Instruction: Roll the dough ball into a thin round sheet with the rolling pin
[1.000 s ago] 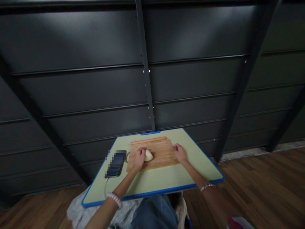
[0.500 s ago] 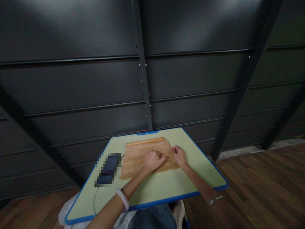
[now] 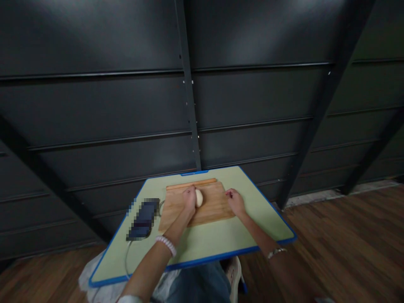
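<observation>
A pale, smooth lump of dough [image 3: 199, 198] sits on the wooden board [image 3: 210, 212], left of its middle. My left hand [image 3: 190, 197] is closed against the dough's left side, with the fingers curled on it and partly hiding it. Over by the board's right edge, my right hand [image 3: 235, 202] has its fingers curled together. Whether anything small is between those fingertips cannot be made out. A thin wooden rolling pin [image 3: 191, 183] lies along the board's far edge, untouched by either hand.
The board rests on a small pale green table [image 3: 217, 242] with a blue rim. To the left lies a dark, pixelated flat device [image 3: 143, 219], with a pale cable [image 3: 126, 259] running over the table's near edge. A dark panelled wall [image 3: 252, 97] rises behind the table.
My left hand has shifted left and away from me, and the dough, hidden before, now shows on its right. My right hand stays near the board's right edge. The view has tilted slightly.
</observation>
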### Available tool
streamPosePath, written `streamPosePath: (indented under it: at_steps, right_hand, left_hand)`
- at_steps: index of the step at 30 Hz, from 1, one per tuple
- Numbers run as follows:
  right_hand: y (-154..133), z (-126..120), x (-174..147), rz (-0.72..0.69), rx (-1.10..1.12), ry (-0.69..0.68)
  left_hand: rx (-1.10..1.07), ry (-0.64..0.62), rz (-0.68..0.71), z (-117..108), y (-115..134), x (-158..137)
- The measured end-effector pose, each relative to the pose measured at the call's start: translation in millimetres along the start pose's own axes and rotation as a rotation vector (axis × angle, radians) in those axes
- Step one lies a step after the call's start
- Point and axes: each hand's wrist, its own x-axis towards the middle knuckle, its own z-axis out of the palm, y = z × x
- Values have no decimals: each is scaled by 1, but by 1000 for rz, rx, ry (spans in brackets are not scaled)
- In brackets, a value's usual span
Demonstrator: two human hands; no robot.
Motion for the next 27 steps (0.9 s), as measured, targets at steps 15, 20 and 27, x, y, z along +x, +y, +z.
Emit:
streamPosePath:
  at_steps: [15,20,27]
  right_hand:
    - [-1,0,1,16,-5,-3]
    - [0,0,-1,9,16,0]
    - [4,2,0,15,64,10]
  left_hand:
    - [503,-497,635,-50,12,8]
    - [510,-662,748,-46,17,-16]
    - [667,-608,740,-35,17,-26]
